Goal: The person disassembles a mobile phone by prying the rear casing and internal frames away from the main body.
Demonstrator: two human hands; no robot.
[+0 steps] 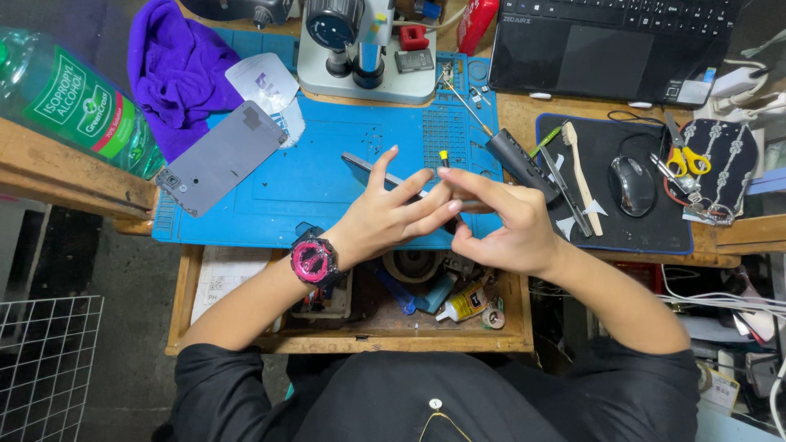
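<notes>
Two bare hands meet over a blue work mat (327, 176) on a wooden table (78, 184). The left hand (389, 214), a pink-and-black watch (313, 260) on its wrist, steadies a dark phone (368, 168) with fingers spread along it; the phone stands on its edge on the mat, its long axis running from upper left to lower right. The right hand (499, 225) pinches a small yellow-tipped tool (444, 157) between thumb and forefinger, the tip pointing up and away from the person, just beside the phone's right end. One grey phone back cover (219, 157) lies flat on the mat's left side, tilted diagonally. One microscope (364, 45) stands at the mat's far edge, one purple cloth (176, 69) beside it, one green bottle (70, 102) at far left. A black mouse pad (634, 225) carries one mouse (632, 185), one toothbrush (580, 176) and one pair of yellow-handled scissors (684, 157). The open drawer (360, 323) below holds a glue bottle (463, 304), a tape roll (412, 263) and small odds and ends.
</notes>
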